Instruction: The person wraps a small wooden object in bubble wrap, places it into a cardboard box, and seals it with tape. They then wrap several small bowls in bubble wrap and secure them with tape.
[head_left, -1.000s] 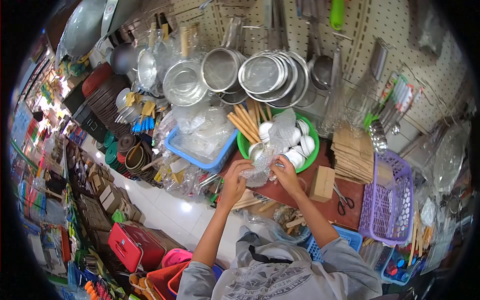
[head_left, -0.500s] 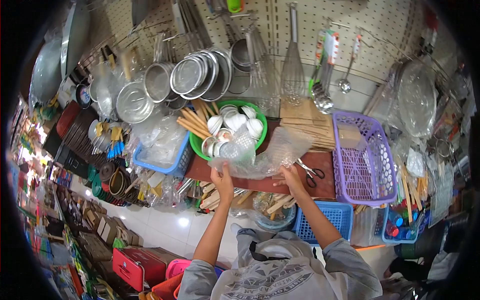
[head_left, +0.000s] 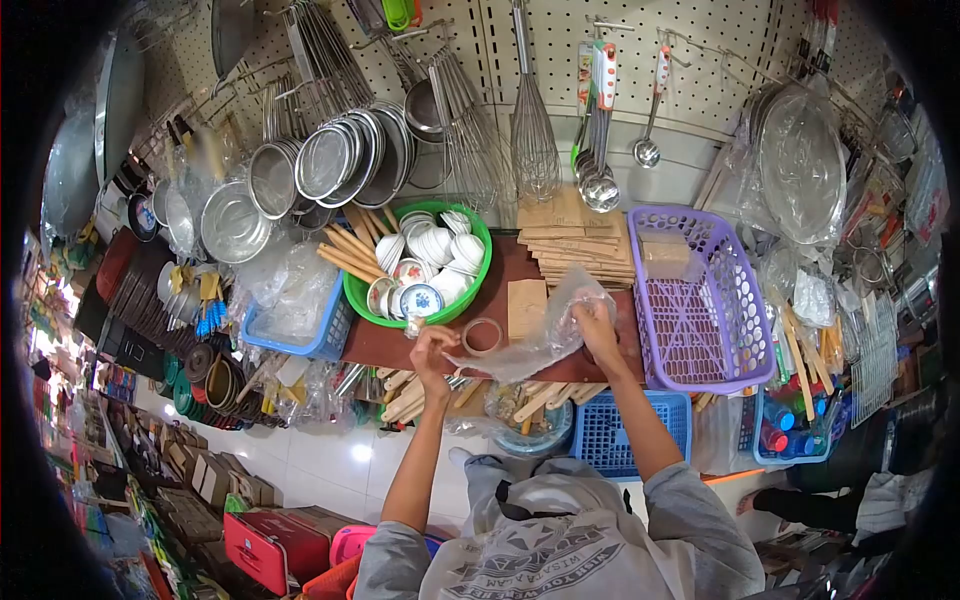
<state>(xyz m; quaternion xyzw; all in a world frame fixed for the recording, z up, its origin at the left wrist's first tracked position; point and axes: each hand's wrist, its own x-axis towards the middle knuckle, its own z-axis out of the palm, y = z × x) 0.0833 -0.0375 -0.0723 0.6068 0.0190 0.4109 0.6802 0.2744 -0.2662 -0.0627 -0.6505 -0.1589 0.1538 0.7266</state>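
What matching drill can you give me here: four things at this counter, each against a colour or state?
1. basin of bowls
2. lattice basket
3. tape roll
4. plastic sheet

A. purple
B. held by the left hand and right hand
C. green
D. lying on the brown counter

Pairs: 1-C, 2-A, 3-D, 4-B.

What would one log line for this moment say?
left hand: grips clear plastic sheet | right hand: grips same sheet | nearby: tape roll, green basin of bowls
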